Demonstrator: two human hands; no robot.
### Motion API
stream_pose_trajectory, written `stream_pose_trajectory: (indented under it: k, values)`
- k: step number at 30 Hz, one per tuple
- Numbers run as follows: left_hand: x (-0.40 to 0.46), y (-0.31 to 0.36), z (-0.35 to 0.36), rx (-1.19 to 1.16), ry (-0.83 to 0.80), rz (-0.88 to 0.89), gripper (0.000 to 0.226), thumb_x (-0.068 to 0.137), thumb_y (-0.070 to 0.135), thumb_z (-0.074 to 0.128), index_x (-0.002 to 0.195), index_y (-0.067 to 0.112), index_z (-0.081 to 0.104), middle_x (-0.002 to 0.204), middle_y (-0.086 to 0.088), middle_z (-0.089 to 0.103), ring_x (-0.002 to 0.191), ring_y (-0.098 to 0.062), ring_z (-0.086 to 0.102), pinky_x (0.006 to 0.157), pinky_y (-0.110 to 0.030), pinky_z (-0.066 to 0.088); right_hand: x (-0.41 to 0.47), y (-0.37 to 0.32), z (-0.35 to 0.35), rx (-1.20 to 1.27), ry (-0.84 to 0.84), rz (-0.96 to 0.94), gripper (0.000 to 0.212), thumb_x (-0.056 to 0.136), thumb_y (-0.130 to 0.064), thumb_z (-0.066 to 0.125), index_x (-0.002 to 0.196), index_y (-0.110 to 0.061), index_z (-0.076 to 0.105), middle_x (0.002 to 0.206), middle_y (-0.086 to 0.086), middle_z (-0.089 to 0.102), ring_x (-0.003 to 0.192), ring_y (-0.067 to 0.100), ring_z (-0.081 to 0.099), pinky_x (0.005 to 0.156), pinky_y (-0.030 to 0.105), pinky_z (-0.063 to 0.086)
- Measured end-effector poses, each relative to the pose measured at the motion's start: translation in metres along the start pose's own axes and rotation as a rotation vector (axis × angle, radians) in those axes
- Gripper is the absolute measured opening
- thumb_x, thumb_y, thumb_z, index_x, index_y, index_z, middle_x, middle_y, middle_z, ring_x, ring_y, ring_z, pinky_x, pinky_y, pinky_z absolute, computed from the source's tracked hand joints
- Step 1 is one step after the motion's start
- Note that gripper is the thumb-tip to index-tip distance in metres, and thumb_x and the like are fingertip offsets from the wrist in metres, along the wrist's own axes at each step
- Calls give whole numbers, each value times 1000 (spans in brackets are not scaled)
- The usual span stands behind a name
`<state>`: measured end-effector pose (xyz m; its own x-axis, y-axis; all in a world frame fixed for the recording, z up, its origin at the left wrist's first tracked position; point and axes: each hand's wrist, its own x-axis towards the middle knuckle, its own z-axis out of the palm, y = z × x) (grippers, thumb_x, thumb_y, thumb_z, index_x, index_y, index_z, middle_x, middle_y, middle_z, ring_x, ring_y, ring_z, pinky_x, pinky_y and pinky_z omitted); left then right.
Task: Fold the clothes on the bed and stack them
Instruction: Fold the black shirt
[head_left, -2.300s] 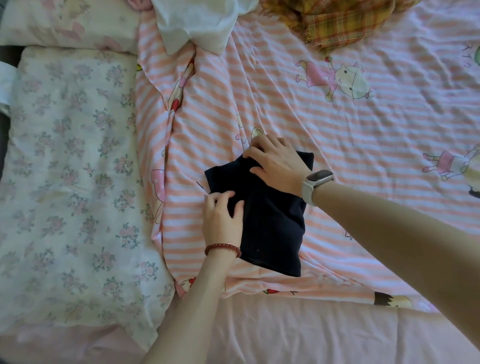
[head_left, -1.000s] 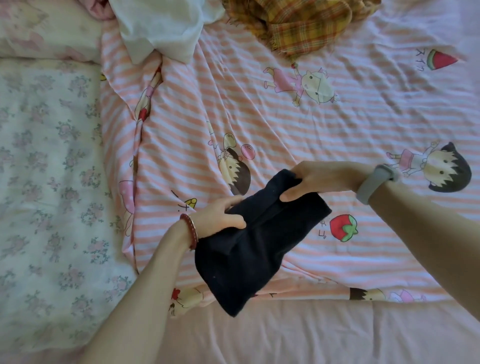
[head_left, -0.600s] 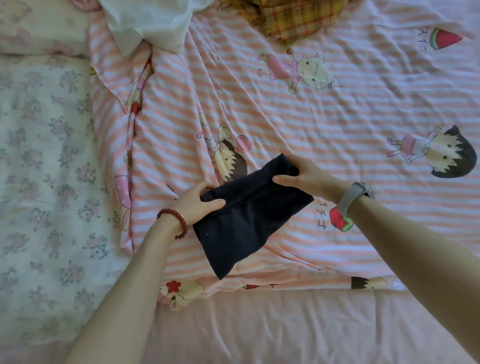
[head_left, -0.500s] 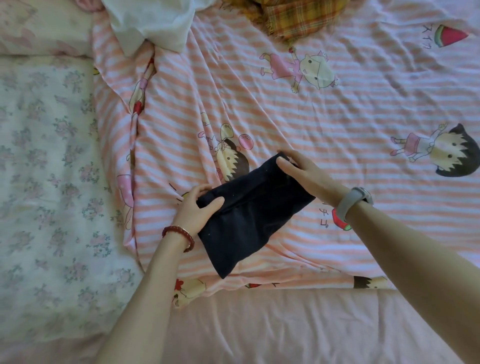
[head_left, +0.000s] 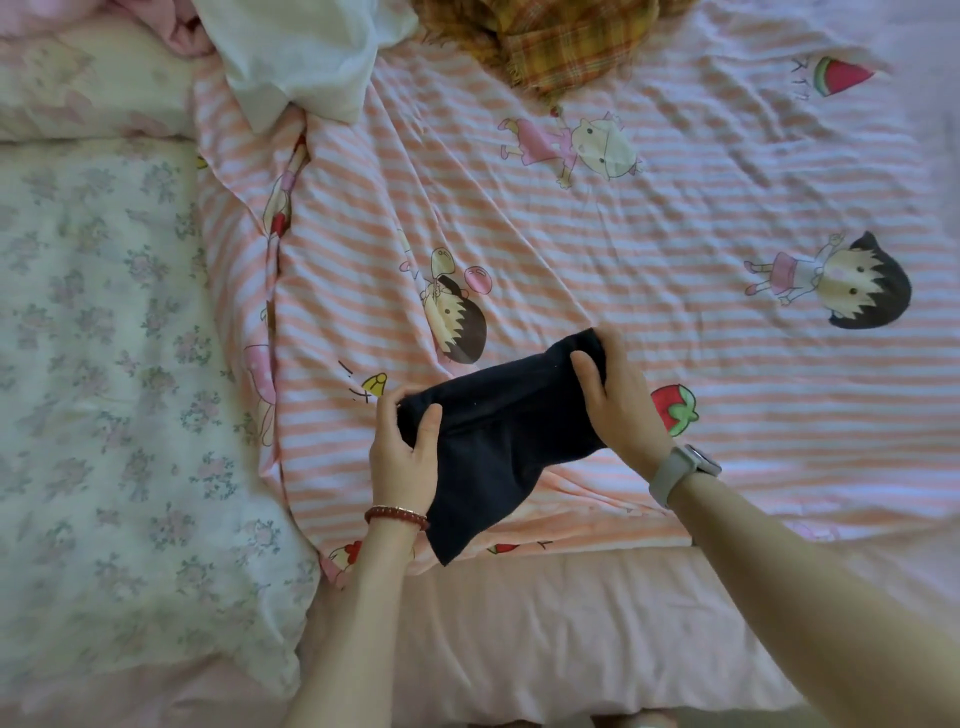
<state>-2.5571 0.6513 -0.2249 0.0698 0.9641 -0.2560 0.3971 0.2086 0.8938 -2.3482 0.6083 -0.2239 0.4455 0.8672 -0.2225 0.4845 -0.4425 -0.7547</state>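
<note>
While both ends are pinched: finishing the fold on dark navy garment (head_left: 498, 431).

Left hand (head_left: 402, 457) gripping the near-left end, thumb on top, fingers wrapped under; right hand (head_left: 618, 397) clamped on the far-right end the same way. Sitting on striped cartoon sheet (head_left: 675, 249) near the bed's front edge, lower flap drooping loose toward the edge. Best to keep tension even across both ends, tuck the hanging flap under, square the corners, then press flat before letting go. White garment (head_left: 301, 57) and plaid garment (head_left: 561, 47) bunched at the far side, apparently unfolded; floral quilt (head_left: 104, 364) to the left.
</note>
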Motion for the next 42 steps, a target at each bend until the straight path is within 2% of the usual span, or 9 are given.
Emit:
stream_pose_trajectory:
  k: [3, 5, 11, 21, 26, 29, 32, 37, 42]
  values:
    - [-21, 19, -10, -45, -103, 10, 21, 90, 17, 58, 91, 37, 49, 92, 28, 57, 89, 11, 54, 74, 1, 38, -37, -8, -26, 79, 64, 40, 23, 99, -26, 39, 119, -15, 45, 85, -22, 49, 77, -6, 54, 65, 1, 35]
    - [-38, 33, -14, -53, -162, 10, 18, 89, 19, 58, 90, 35, 51, 93, 19, 59, 89, 3, 56, 73, -3, 41, -69, -10, -46, 126, 95, 51, 21, 98, -23, 41, 119, -20, 45, 93, -24, 48, 86, -22, 49, 69, -3, 33]
    - [-104, 73, -1, -45, -300, 26, 12, 88, 16, 61, 90, 28, 58, 93, 7, 63, 90, -9, 59, 81, -23, 45, -164, 2, -100, 346, 242, 205, 23, 95, -19, 50, 99, -41, 48, 93, -23, 60, 90, -15, 55, 71, 3, 40]
    - [-247, 140, 144, 32, -512, 103, 23, 87, 14, 63, 91, 33, 52, 91, 13, 59, 82, 10, 55, 70, -3, 40, -293, 107, -243, 419, 536, 351, 17, 93, -25, 52, 91, -42, 51, 90, -22, 59, 86, -17, 52, 67, -1, 37]
    - [-330, 165, 242, 83, -598, 84, 10, 88, 17, 61, 97, 20, 56, 96, 3, 62, 91, -12, 58, 84, -25, 45, -353, 176, -339, 424, 596, 387, 18, 93, -27, 51, 89, -44, 53, 89, -24, 61, 87, -17, 53, 67, -2, 37]
    - [-372, 186, 302, 104, -673, 132, 10, 88, 21, 62, 87, 28, 56, 89, 11, 62, 82, 3, 56, 72, -8, 43, -380, 218, -394, 404, 638, 406, 16, 94, -30, 50, 91, -45, 53, 91, -29, 61, 89, -13, 54, 67, 0, 39]
    - [-397, 208, 358, 76, -726, 148, 11, 87, 24, 62, 86, 32, 56, 89, 15, 61, 80, 9, 56, 67, -6, 42, -389, 253, -444, 380, 670, 426, 17, 94, -35, 48, 91, -52, 52, 93, -34, 58, 92, -14, 53, 68, 2, 40]
    - [-403, 239, 448, -4, -710, 105, 6, 88, 27, 61, 86, 29, 57, 91, 5, 63, 85, -9, 59, 72, -22, 45, -350, 302, -529, 257, 681, 389, 6, 94, -32, 49, 95, -38, 51, 93, -22, 60, 89, -4, 55, 74, 10, 38]
    - [-382, 256, 539, -88, -613, 15, 5, 89, 26, 60, 91, 23, 57, 94, 3, 63, 90, -15, 59, 80, -28, 47, -270, 346, -604, 83, 605, 312, 9, 94, -29, 49, 103, -31, 53, 95, -26, 58, 83, -6, 51, 69, 3, 34]
